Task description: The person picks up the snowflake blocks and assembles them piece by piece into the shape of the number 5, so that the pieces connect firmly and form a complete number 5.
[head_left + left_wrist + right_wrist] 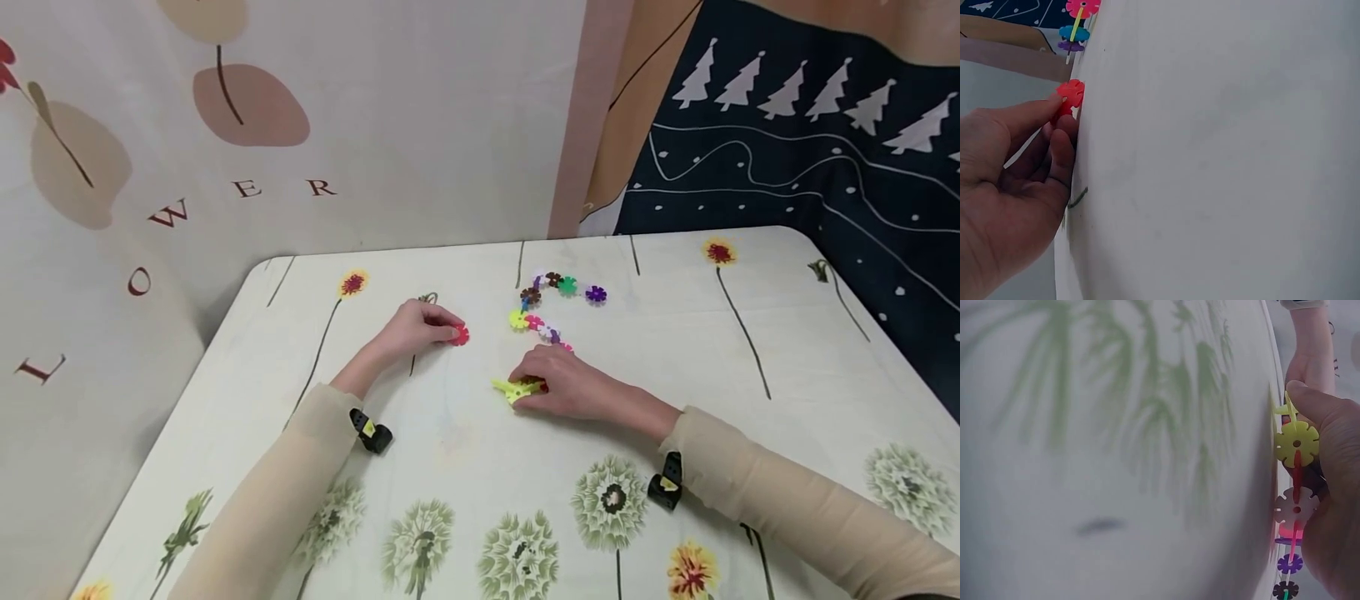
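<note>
My left hand (pixel 408 329) pinches a red notched flower-shaped linking disc (pixel 461 335) between thumb and fingertips, low over the table. To its right, my right hand (pixel 564 385) grips the near end of a chain of such discs, at a yellow disc (pixel 517 393). In the right wrist view the yellow disc (pixel 1305 434) joins a red one on edge, then a white disc (pixel 1286 503), then pink and purple ones. Beyond my right hand the chain curves away over the table, past another yellow disc (pixel 517 320) and a green disc (pixel 567 286) to a purple disc (pixel 596 294). My palm hides part of it.
A flower-print cloth (pixel 450 467) covers the table. Behind it hangs a pale printed curtain (pixel 450 125), with a dark tree-patterned cloth (pixel 787 167) at the right. Both sleeves have a black wrist camera (pixel 372 433) at the cuff.
</note>
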`<state>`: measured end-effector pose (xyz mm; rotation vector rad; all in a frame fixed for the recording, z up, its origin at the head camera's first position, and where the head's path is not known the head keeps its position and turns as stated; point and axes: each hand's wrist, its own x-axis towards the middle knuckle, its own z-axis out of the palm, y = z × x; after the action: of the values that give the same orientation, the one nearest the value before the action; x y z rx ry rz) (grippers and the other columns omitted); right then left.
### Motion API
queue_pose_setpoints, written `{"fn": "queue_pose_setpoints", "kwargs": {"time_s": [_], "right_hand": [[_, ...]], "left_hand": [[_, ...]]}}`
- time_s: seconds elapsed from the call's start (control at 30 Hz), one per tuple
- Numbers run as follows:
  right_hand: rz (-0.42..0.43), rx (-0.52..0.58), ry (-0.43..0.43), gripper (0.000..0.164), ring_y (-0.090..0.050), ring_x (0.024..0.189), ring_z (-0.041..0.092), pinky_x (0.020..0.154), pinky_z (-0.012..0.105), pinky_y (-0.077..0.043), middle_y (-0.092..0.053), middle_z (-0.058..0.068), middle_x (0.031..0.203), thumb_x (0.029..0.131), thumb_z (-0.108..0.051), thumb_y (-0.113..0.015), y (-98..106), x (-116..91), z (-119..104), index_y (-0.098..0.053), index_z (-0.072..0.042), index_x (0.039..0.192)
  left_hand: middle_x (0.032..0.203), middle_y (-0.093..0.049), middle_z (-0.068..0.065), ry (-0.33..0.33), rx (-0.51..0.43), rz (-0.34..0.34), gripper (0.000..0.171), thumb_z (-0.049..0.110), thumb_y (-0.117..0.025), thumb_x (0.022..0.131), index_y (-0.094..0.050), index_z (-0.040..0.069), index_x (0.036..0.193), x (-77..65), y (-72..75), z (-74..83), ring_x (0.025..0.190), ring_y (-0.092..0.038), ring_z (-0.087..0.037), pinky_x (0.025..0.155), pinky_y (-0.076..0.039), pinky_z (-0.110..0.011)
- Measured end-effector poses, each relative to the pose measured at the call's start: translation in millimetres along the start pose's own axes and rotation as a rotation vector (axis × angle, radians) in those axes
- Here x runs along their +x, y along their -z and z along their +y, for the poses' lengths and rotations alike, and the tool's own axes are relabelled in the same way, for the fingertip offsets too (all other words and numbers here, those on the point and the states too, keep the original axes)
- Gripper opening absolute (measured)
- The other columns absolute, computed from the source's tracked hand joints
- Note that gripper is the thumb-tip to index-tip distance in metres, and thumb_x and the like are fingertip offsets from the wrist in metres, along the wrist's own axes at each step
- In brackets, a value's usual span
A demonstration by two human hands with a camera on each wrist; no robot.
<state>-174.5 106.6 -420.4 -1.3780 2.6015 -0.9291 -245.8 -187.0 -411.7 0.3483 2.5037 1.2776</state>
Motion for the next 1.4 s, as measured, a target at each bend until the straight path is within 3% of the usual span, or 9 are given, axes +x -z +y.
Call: {"fn": "queue_pose_setpoints", "kwargs": {"time_s": [0.23,0.57,0.93,1.2,1.4], "right_hand": [[0.015,-0.015,-0.011,0.023,-0.058,0.086,0.01,0.08,0.033,-0.048,-0.071,-0.004,0.096,0.091,-0.024,-0.081,-2.7,2.5,-4.6,-0.078,-0.009,0.108],[0.063,-0.001,-0.072,0.017,-0.062,0.086,0.009,0.077,0.031,-0.051,-0.074,-0.003,0.096,0.093,-0.021,-0.079,-3.5,3.8,-10.7,-0.08,-0.009,0.104],[0.079,0.022,-0.025,0.012,-0.071,0.091,0.014,0.08,0.03,-0.056,-0.077,0.0,0.099,0.093,-0.013,-0.078,-6.5,8.8,-13.3,-0.08,-0.008,0.103],[0.171,0.023,0.08,0.007,-0.071,0.085,0.012,0.088,0.036,-0.054,-0.078,0.0,0.092,0.09,-0.007,-0.078,-12.3,7.4,-7.7,-0.082,-0.01,0.095],[0.203,0.021,0.025,0.008,-0.067,0.085,0.011,0.091,0.041,-0.048,-0.078,-0.003,0.093,0.09,-0.009,-0.079,-16.8,3.7,-6.9,-0.083,-0.012,0.096]], "left_hand": [[0.096,-0.075,-0.008,-0.008,-0.064,-0.066,0.017,0.007,-0.071,0.096,-0.077,-0.001,0.111,-19.5,-1.9,1.8,0.078,-0.068,-0.018,0.069,-0.056,-0.027],[0.089,-0.075,-0.012,-0.064,-0.174,-0.176,0.019,0.001,-0.073,0.093,-0.075,-0.005,0.111,-35.3,-13.8,9.6,0.074,-0.071,-0.022,0.069,-0.06,-0.031],[0.089,-0.076,-0.017,-0.045,-0.254,-0.284,0.022,-0.005,-0.069,0.094,-0.072,-0.008,0.115,-36.2,-23.2,12.4,0.071,-0.072,-0.023,0.071,-0.062,-0.037],[0.09,-0.075,-0.02,-0.03,-0.313,-0.332,0.023,-0.007,-0.064,0.096,-0.07,-0.011,0.118,-37.8,-27.2,11.4,0.074,-0.074,-0.025,0.075,-0.062,-0.042],[0.091,-0.074,-0.022,-0.005,-0.348,-0.349,0.022,-0.008,-0.063,0.097,-0.068,-0.011,0.118,-38.3,-28.7,10.2,0.076,-0.075,-0.027,0.076,-0.062,-0.042]]}}
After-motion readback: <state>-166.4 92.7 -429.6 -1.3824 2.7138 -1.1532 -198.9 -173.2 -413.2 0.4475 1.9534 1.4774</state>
